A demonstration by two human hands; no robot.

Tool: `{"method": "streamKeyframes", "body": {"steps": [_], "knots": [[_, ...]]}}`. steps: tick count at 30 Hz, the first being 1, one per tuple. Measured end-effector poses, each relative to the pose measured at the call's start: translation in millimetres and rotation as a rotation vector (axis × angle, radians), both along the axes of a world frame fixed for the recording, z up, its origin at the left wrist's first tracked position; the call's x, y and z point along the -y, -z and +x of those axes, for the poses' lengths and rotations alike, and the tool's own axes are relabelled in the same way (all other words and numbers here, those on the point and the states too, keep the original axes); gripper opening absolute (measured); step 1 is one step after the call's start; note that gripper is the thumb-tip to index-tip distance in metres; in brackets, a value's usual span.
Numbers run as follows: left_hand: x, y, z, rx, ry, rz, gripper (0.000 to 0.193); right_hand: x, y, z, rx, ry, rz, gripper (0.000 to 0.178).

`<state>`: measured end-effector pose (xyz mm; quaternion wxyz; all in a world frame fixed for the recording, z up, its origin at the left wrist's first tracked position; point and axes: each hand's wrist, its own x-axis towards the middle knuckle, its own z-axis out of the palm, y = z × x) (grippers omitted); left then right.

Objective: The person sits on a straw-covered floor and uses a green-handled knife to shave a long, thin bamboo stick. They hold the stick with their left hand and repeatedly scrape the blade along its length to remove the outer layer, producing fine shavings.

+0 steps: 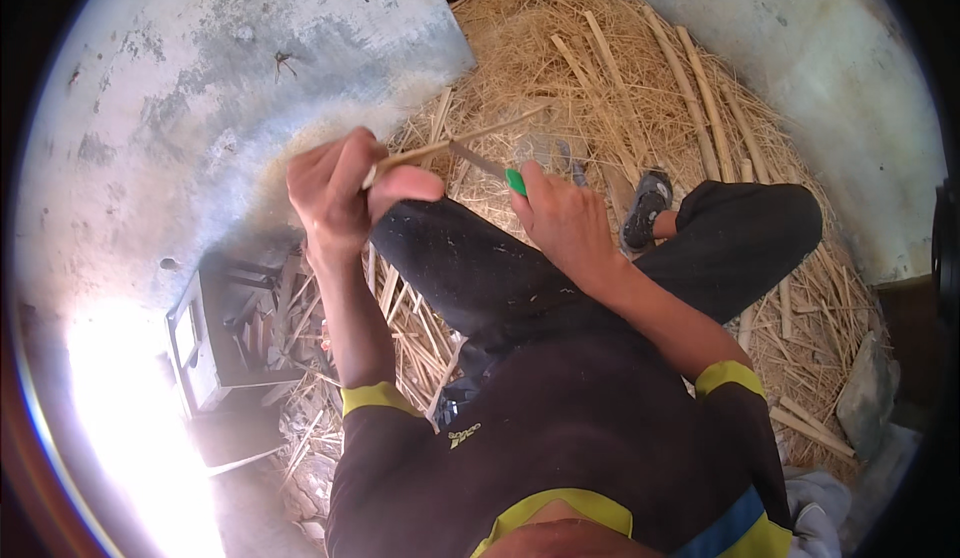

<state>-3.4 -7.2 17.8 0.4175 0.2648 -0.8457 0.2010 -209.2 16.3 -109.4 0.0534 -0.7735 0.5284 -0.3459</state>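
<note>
My left hand (345, 193) is closed around one end of a thin pale strip of split bamboo or wood (490, 132), which points away to the upper right. In my right hand (568, 223) is a knife with a green handle (516, 182), gripped with the fingers wrapped round it. Its narrow blade (478, 161) reaches up to the left, and the tip meets or lies very near the strip's underside; I cannot tell whether it is cutting in. Both hands are raised above my crossed legs in dark trousers (470, 248).
Shavings and straw-like strips (520, 18) cover the floor ahead, with several longer sticks (695, 88) at the right. A pale wall (250, 48) stands at the left, another (840, 78) at the right. An open box (235, 343) holding offcuts sits at lower left, beside bright light.
</note>
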Motion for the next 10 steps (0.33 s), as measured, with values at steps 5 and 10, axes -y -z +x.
{"method": "streamKeyframes", "body": {"steps": [5, 10], "knots": [[-4, -2, -22, -0.214, -0.184, 0.217, 0.035, -11, 88, -70, -0.232, 0.149, 0.198, 0.018], [-10, 9, -18, -0.39, -0.018, 0.345, 0.028, -36, 5, -40, 0.35, -0.045, 0.584, 0.051]]}}
